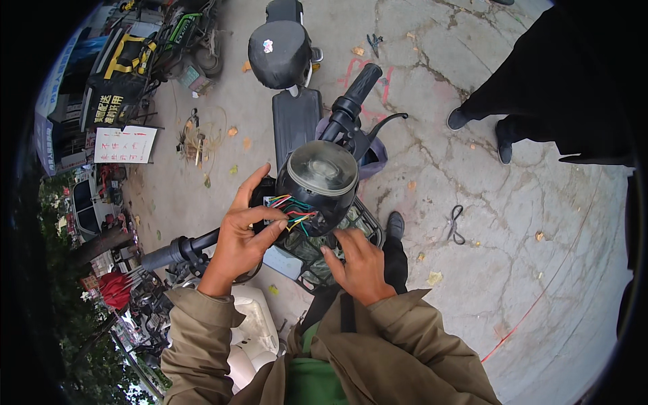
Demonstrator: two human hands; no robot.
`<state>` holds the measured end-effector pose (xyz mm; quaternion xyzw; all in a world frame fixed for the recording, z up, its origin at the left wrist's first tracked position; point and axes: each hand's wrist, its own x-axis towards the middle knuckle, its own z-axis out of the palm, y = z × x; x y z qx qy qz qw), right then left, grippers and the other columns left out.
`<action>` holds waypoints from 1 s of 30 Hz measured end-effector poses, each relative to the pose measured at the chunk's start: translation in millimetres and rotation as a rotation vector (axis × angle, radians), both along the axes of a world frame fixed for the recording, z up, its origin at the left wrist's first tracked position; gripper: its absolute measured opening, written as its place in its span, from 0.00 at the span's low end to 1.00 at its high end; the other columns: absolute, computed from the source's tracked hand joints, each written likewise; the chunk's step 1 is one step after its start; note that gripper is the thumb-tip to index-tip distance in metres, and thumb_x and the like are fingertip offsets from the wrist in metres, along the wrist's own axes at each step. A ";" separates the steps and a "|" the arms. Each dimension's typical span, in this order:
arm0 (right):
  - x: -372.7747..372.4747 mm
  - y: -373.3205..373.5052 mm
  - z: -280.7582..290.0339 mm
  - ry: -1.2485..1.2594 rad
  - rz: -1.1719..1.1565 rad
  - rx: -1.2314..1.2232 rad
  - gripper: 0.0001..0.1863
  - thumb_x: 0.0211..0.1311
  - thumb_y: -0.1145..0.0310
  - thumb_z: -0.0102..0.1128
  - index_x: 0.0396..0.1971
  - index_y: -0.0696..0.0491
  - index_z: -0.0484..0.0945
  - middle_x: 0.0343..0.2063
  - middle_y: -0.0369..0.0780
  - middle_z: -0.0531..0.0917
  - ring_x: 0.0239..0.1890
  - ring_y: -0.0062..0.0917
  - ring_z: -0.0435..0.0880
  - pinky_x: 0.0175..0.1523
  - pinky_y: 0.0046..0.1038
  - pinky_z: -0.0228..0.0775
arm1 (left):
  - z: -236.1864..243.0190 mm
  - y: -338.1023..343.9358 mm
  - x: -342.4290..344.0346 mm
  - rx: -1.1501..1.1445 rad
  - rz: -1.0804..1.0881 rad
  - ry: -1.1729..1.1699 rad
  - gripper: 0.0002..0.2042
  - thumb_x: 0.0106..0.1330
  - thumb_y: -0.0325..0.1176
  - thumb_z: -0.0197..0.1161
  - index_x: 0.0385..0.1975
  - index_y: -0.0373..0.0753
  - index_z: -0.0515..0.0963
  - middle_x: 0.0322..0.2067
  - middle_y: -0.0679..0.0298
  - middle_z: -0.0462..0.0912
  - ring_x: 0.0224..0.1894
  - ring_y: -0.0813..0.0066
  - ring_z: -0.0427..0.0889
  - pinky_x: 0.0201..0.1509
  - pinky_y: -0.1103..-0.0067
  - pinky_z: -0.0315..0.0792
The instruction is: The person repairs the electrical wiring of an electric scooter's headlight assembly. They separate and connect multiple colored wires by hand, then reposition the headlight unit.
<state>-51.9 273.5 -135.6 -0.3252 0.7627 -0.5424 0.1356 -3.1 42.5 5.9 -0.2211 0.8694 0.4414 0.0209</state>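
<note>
In front of me is a scooter's round black headlight (322,169) with a clear, dusty lens facing up. A bundle of thin coloured wires (298,210), red, yellow, green and white among them, comes out on its near side. My left hand (243,233) pinches some of these wires between thumb and index finger, its other fingers raised beside the lamp housing. Just below the lamp, my right hand (362,264) has its thumb apart from its fingers and holds nothing I can see. Its fingertips are at the black wire basket (373,226); whether they touch it I cannot tell.
The handlebar's right grip (364,82) points away and its left grip (164,257) points left. Ahead are a footboard (297,116) and black seat (277,55). Another person's legs (533,81) stand right. A black looped cord (456,225) lies on cracked concrete; a white sign (125,144) stands left.
</note>
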 end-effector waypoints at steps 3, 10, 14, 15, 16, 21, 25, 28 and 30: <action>-1.4 -1.2 -3.1 0.000 -0.005 -0.005 0.22 0.66 0.62 0.78 0.52 0.59 0.83 0.43 0.45 0.86 0.33 0.42 0.89 0.36 0.39 0.82 | -1.1 -0.7 -2.3 -0.006 -0.008 -0.004 0.07 0.65 0.24 0.76 0.41 0.39 0.94 0.82 0.44 0.64 0.83 0.49 0.64 0.84 0.61 0.57; -2.4 -0.2 -1.4 -0.032 -0.016 -0.018 0.21 0.66 0.62 0.77 0.52 0.58 0.84 0.43 0.44 0.86 0.34 0.42 0.90 0.38 0.39 0.82 | -2.1 -1.5 -2.6 -0.010 -0.011 -0.003 0.07 0.66 0.25 0.75 0.41 0.39 0.94 0.81 0.44 0.65 0.82 0.50 0.66 0.83 0.62 0.59; -0.1 -0.7 -3.6 -0.037 -0.027 -0.030 0.21 0.66 0.61 0.77 0.52 0.58 0.85 0.42 0.44 0.86 0.34 0.42 0.90 0.37 0.39 0.82 | -3.4 -1.0 -1.0 -0.036 -0.009 0.003 0.06 0.66 0.24 0.75 0.41 0.39 0.94 0.81 0.44 0.66 0.82 0.51 0.67 0.83 0.62 0.59; -0.3 -0.9 -3.7 -0.034 -0.030 -0.026 0.21 0.67 0.61 0.77 0.52 0.58 0.85 0.42 0.44 0.86 0.34 0.42 0.90 0.37 0.39 0.82 | -3.7 -0.9 -1.9 -0.044 -0.011 0.005 0.06 0.66 0.24 0.75 0.41 0.39 0.94 0.81 0.44 0.66 0.82 0.51 0.67 0.83 0.62 0.59; -0.5 -1.0 -3.6 -0.030 -0.032 -0.022 0.21 0.67 0.61 0.77 0.52 0.58 0.85 0.42 0.44 0.86 0.34 0.42 0.90 0.37 0.40 0.82 | -4.7 -0.9 -1.8 -0.052 -0.008 0.010 0.06 0.65 0.24 0.75 0.40 0.38 0.94 0.81 0.44 0.66 0.82 0.51 0.66 0.83 0.61 0.59; 2.8 0.3 -0.5 -0.039 -0.024 -0.011 0.20 0.68 0.60 0.77 0.52 0.58 0.85 0.42 0.44 0.85 0.32 0.41 0.90 0.36 0.40 0.82 | -4.6 -0.5 1.1 -0.006 0.011 0.017 0.06 0.65 0.25 0.75 0.40 0.40 0.94 0.81 0.46 0.66 0.83 0.51 0.65 0.84 0.59 0.57; 0.3 2.1 2.4 -0.067 0.007 0.019 0.20 0.66 0.63 0.78 0.50 0.60 0.85 0.44 0.45 0.87 0.37 0.43 0.91 0.39 0.39 0.84 | -4.5 -1.5 0.6 0.002 0.010 0.018 0.05 0.66 0.26 0.76 0.40 0.37 0.93 0.81 0.45 0.65 0.82 0.51 0.65 0.85 0.59 0.53; -1.2 -0.3 -2.8 -0.029 -0.018 -0.023 0.19 0.67 0.62 0.78 0.50 0.58 0.86 0.42 0.44 0.86 0.34 0.42 0.90 0.37 0.39 0.83 | -5.1 -1.3 -0.4 0.011 0.015 0.023 0.05 0.66 0.26 0.76 0.40 0.37 0.93 0.81 0.46 0.65 0.81 0.53 0.67 0.84 0.60 0.57; -2.1 0.1 -2.2 -0.024 -0.030 -0.032 0.19 0.66 0.61 0.78 0.50 0.57 0.86 0.42 0.43 0.86 0.33 0.41 0.90 0.36 0.39 0.83 | -6.1 -0.7 -1.0 0.011 0.016 0.016 0.06 0.66 0.25 0.76 0.41 0.38 0.94 0.81 0.45 0.67 0.82 0.52 0.67 0.83 0.62 0.59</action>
